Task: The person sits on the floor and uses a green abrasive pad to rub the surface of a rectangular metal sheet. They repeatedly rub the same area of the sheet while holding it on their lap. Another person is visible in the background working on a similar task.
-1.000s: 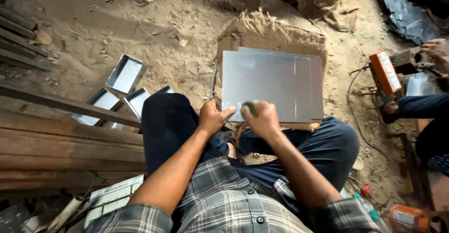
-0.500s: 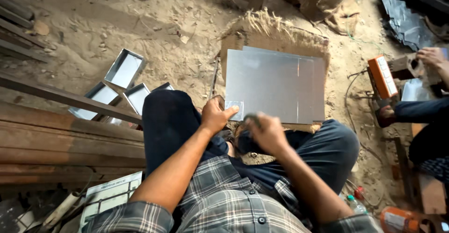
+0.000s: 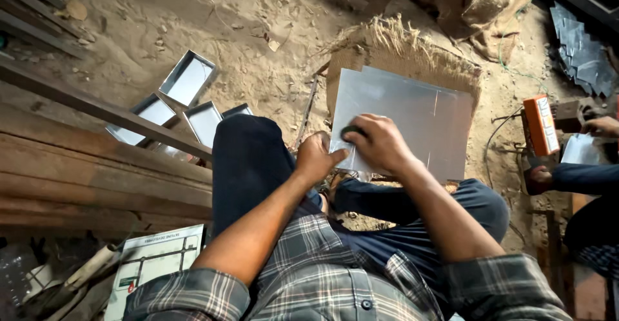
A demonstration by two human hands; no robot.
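A shiny rectangular metal sheet (image 3: 412,118) lies on a jute mat (image 3: 393,50) on the sandy ground in front of my knees. My left hand (image 3: 317,158) pinches the sheet's near left corner. My right hand (image 3: 380,144) rests on the sheet near that corner, its fingers closed around a small dark round object (image 3: 351,131); I cannot tell what it is. My legs in dark blue trousers are folded under the sheet's near edge.
Several finished metal trays (image 3: 187,79) lie on the sand at the left, behind a wooden beam (image 3: 97,108) and stacked planks. An orange power tool (image 3: 540,124) sits at the right beside another person's hand (image 3: 603,126). Metal scraps (image 3: 583,53) lie at the far right.
My right hand has moved forward and left across the sheet, back onto its near left part. My left hand has kept hold of the corner.
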